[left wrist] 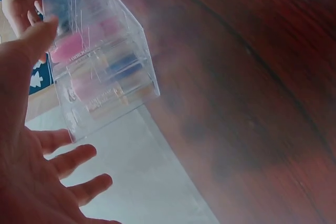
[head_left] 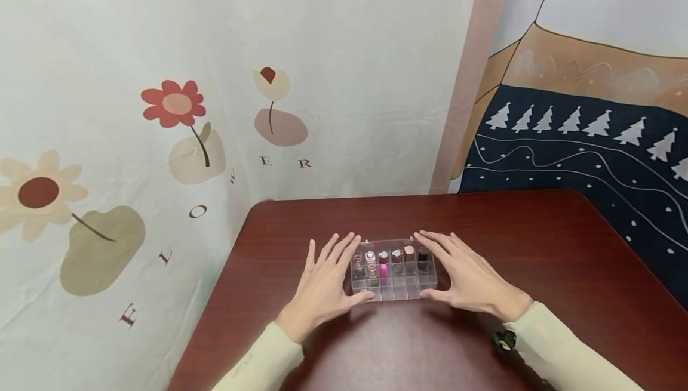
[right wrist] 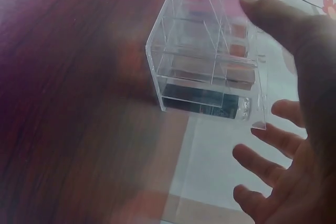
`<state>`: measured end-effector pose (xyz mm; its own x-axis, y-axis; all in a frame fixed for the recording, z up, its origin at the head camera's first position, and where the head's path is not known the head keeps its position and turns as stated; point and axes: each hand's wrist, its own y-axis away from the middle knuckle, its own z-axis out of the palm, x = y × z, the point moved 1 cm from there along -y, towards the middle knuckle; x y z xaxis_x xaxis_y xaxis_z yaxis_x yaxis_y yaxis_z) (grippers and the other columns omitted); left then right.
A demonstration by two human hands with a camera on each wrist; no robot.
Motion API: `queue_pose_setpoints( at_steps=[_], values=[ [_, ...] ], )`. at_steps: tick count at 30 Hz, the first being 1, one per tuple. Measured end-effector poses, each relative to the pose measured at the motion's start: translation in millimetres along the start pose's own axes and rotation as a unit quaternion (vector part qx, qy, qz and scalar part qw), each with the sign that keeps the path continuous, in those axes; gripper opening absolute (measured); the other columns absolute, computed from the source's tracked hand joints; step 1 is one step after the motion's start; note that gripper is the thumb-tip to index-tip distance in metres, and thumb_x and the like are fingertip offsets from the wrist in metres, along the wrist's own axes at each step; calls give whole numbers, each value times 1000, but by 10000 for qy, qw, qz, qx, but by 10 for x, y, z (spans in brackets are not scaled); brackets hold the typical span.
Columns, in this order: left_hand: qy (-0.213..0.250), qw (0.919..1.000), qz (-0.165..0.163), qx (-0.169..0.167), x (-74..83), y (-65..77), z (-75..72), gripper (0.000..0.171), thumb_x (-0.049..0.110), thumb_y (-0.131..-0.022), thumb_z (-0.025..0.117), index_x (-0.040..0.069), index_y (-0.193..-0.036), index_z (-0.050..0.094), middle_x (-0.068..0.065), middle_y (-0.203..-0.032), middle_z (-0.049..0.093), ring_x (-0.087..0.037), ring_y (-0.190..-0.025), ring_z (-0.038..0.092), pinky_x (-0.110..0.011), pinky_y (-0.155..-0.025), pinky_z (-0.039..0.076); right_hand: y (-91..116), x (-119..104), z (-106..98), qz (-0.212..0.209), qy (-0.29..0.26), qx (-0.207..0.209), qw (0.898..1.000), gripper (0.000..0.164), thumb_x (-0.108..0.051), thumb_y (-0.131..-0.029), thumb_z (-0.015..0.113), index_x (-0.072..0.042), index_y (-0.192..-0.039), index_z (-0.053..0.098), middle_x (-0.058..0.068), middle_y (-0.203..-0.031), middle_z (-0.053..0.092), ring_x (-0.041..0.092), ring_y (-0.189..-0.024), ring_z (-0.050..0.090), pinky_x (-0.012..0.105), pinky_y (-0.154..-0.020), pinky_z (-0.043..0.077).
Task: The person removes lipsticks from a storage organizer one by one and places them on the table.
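A clear plastic lipstick organizer stands on the table with several lipsticks in its rear compartments. One bright pink tube is in the middle row. At the organizer's left end, my left hand holds it, thumb at the front corner and index finger at the back. My right hand holds the right end the same way. The other fingers spread apart, off the box. In the left wrist view, pink-and-gold tubes show through the side wall; the right wrist view shows a dark tube in the end compartment.
The reddish-brown wooden table extends around the organizer. A pale cloth with printed flowers hangs behind and to the left. To the right is a dark cloth with white trees. A dark band circles the right wrist.
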<state>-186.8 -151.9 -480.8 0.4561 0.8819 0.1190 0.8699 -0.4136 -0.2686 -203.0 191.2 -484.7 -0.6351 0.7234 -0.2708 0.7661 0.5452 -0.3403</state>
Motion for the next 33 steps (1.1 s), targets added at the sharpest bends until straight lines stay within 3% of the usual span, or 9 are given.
queue_pose_setpoints(
  at_steps=[5, 8, 23, 33],
  values=[
    [6, 9998, 177, 68, 19, -74, 5, 115, 74, -90, 90, 17, -180, 43, -3, -183, 53, -37, -171, 50, -78, -139, 32, -29, 9, 17, 102, 59, 8, 9999, 113, -47, -83, 106, -18, -176, 50, 9, -170, 59, 34, -149, 65, 62, -117, 63],
    [44, 9998, 217, 27, 43, -119, 14, 115, 73, -90, 90, 16, -179, 45, -5, -182, 54, -38, -169, 52, -76, -139, 34, -19, 34, -3, 228, -13, -5, 9997, 111, -45, -83, 106, -18, -175, 51, 9, -169, 59, 34, -147, 66, 59, -107, 67],
    [276, 9991, 233, -243, 296, -444, 164, 116, 72, -93, 89, 15, -181, 38, -3, -184, 51, -34, -167, 54, -67, -138, 41, 70, 318, -201, 734, -246, -208, 9968, 110, -33, -81, 108, -18, -174, 52, 14, -168, 58, 40, -146, 63, 67, -109, 66],
    [183, 9991, 258, -289, 304, -490, 170, 120, 74, -92, 90, 14, -181, 38, -3, -185, 50, -33, -168, 53, -64, -138, 43, 25, 342, -234, 344, -219, -155, 9990, 110, -37, -81, 109, -13, -173, 52, 14, -172, 56, 38, -149, 62, 62, -110, 66]
  ],
)
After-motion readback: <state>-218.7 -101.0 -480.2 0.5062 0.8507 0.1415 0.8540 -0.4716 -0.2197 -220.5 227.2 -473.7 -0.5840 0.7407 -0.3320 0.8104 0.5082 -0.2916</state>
